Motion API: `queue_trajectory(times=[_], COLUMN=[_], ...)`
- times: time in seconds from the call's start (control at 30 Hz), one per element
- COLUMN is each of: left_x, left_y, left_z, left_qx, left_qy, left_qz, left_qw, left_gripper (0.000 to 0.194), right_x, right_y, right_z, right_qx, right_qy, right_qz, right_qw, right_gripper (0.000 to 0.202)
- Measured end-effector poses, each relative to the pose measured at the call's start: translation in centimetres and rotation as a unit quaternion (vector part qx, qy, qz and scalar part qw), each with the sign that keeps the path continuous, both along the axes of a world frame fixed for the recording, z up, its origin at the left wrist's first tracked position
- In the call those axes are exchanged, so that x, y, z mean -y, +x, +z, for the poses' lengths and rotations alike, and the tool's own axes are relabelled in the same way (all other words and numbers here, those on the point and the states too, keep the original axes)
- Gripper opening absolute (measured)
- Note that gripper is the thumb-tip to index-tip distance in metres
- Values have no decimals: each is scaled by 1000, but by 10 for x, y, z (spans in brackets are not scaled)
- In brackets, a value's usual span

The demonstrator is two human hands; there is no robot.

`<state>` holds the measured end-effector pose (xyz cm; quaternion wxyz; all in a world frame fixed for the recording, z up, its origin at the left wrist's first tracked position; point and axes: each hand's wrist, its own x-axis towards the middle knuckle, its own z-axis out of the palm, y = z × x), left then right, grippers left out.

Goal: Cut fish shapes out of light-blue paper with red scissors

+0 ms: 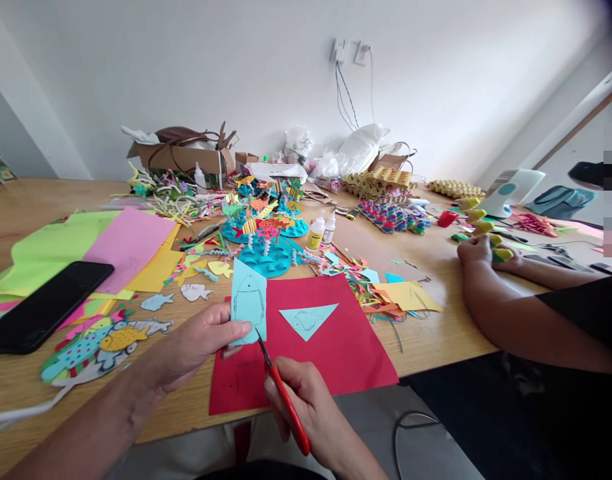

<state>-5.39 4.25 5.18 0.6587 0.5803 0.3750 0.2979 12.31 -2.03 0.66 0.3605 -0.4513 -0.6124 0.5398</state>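
My left hand [211, 340] pinches the lower left edge of a light blue paper piece [249, 293] with a fish outline drawn on it. In my right hand [306, 400] is a pair of red-handled scissors [289, 400], their dark tips at the lower right edge of that paper. Below both hands a red sheet [336, 360] lies on the table, with faint pencil lines at its lower left. On it rests a light blue paper triangle [306, 320], also bearing a drawn fish.
Left lie a black phone [51, 303], coloured sheets [51, 243] and cut-out paper fish [123, 338]. Behind the red sheet stand blue egg-carton pieces [266, 260] with paper fish, two glue bottles [316, 233] and paper scraps [366, 300]. At right, another person's hands [476, 250] hold painted egg-carton cups.
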Motion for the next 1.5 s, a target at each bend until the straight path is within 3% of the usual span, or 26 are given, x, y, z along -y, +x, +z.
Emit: queue_trajectory(times=[0.8, 1.17, 1.3, 1.5], left_x=[2, -9, -5, 10], left_y=[1, -6, 2, 21], left_z=[-3, -4, -4, -9], left_qx=[12, 21, 61, 135], left_qy=[-52, -76, -80, -58], left_qz=[4, 35, 64, 155], left_qw=[999, 996, 993, 977], left_gripper=[26, 29, 30, 28], right_x=[3, -1, 0, 3], right_y=[3, 10, 6, -5], right_z=[-6, 2, 1, -6], right_qx=[15, 48, 12, -132], right_qy=[32, 17, -7, -49], right_qz=[3, 25, 28, 25], right_qw=[999, 998, 1000, 990], right_gripper=[44, 40, 42, 53])
